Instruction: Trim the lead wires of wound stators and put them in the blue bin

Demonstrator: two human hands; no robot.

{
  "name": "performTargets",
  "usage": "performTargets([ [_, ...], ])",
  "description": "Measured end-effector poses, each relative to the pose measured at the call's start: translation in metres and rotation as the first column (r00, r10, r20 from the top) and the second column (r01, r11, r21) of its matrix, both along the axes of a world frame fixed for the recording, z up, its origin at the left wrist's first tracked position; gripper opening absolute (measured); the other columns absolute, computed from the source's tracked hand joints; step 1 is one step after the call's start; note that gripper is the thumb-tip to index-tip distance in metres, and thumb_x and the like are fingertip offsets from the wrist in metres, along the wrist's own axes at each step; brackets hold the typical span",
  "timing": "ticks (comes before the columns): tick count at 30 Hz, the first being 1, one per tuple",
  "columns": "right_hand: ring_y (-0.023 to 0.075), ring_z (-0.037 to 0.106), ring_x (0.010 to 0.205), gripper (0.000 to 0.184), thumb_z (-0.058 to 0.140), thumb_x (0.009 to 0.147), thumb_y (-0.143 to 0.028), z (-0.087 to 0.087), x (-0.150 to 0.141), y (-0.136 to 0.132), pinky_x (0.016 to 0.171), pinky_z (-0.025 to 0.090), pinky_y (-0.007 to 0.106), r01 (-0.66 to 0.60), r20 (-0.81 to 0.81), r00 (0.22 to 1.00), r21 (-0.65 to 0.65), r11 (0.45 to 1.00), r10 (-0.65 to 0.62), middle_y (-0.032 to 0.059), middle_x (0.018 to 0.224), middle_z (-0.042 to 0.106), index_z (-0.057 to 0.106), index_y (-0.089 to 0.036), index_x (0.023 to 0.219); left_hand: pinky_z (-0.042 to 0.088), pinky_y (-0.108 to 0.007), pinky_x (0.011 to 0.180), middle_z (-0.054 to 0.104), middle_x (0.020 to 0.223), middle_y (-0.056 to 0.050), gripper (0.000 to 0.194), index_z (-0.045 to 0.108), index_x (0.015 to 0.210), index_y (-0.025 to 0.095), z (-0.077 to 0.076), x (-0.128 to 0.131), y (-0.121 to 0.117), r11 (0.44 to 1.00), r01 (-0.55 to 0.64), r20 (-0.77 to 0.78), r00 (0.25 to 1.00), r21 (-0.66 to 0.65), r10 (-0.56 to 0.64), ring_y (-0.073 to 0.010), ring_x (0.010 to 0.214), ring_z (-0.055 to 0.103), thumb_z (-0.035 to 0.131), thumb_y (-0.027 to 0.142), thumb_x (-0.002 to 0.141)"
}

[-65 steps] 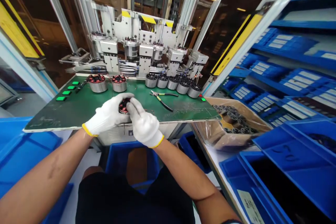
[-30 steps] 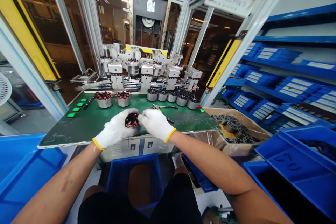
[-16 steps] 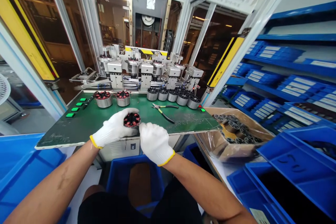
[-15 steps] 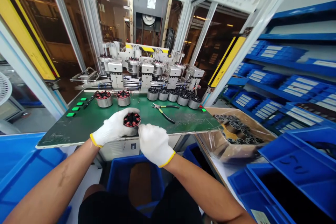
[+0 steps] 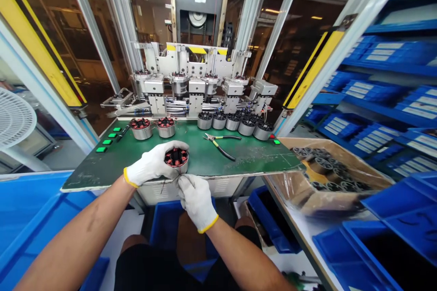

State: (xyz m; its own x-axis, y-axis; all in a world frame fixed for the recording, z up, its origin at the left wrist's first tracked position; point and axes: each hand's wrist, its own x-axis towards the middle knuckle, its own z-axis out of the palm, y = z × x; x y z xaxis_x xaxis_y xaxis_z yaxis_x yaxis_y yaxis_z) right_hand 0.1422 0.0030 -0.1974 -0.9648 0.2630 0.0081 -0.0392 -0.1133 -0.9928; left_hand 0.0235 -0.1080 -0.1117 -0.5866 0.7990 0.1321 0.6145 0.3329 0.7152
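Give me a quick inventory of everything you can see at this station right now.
wound stators: two, copper-red windings in silver housings, back left of bench
bare stators: five, black cores in silver housings, back right of bench
pliers: one, yellow and black handles, mid-bench
buttons: four, green, left of bench
bench: one, green, centre
winding machine: one, pale grey, behind bench
cardboard box: one, brown, holding stators, right of bench
bins: many, blue, labelled, shelved right
fan: one, white, far left
left hand: white glove, yellow cuff, gripping a wound stator
right hand: white glove, yellow cuff, at a thin wire below that stator

Pliers [image 5: 219,146] lie on the bench [image 5: 99,168], apparently before stator cores [image 5: 232,122].
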Motion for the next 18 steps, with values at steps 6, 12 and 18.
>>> performTargets([
  [6,0.0100,0.037,0.042,0.029,0.043,0.086,-0.037,-0.045,0.027,-0.001,0.043,0.030,0.022,-0.097,0.166,0.985,0.252,0.963,0.056,-0.0028,0.050,0.041,0.062,-0.017,0.078,0.038,-0.034,0.104,0.055,0.127,-0.001,0.077,0.048,0.129,0.024,0.002,0.000,-0.006,0.999,0.031,0.028,0.999,0.026,-0.032,-0.0227,0.116,0.052,0.071,0.021,0.056],
  [12,0.0129,0.053,0.057,0.032,0.046,0.090,-0.038,0.006,0.075,0.049,0.056,0.039,0.023,0.139,-0.099,0.990,0.594,0.792,-0.100,0.0020,0.061,0.057,0.066,-0.018,0.077,0.035,-0.039,0.106,0.051,0.132,-0.011,0.071,0.039,0.134,0.017,-0.007,0.027,-0.017,0.919,-0.315,0.066,0.949,0.238,0.308,-0.0251,0.123,0.048,0.061,0.048,0.074],
  [18,0.0094,0.054,0.055,0.028,0.047,0.085,-0.025,0.084,0.014,0.077,0.054,0.045,0.022,0.229,-0.345,0.935,0.422,0.877,-0.078,0.0022,0.090,0.065,0.061,-0.020,0.108,0.043,-0.042,0.094,0.059,0.120,-0.010,0.072,0.046,0.128,0.023,-0.012,0.058,0.011,0.770,-0.637,-0.035,0.769,0.034,0.638,-0.0301,0.111,0.057,0.064,0.057,0.067],
])
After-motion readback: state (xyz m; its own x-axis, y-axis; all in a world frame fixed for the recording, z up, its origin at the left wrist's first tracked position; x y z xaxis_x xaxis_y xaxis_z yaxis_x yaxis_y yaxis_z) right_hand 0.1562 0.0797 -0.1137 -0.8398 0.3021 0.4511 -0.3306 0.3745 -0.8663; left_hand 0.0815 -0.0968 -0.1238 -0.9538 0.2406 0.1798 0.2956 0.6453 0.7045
